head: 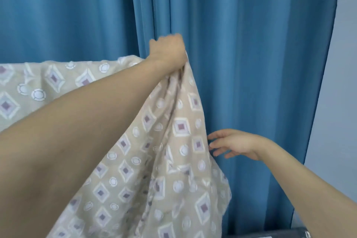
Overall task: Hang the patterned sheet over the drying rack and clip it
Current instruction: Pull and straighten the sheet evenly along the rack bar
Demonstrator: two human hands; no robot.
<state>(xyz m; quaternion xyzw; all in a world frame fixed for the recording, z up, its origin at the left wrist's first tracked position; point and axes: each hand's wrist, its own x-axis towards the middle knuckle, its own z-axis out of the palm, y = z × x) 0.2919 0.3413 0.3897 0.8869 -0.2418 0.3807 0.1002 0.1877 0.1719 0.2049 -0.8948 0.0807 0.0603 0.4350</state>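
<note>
Left hand (170, 50) grips patterned sheet (173, 141); right hand (234, 144) spread beside it.

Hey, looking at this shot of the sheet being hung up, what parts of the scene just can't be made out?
- Drying rack: head view, hidden under the patterned sheet; no bar shows.
- Clips: none visible, so clipping cannot be judged.
- Left hand fingers: blurred and curled into the bunched cloth.
- Right hand fingertips: at the sheet's edge, contact unclear.
- Grey object: cut off by the bottom edge.
- Behind the blue curtain: hidden.
</note>
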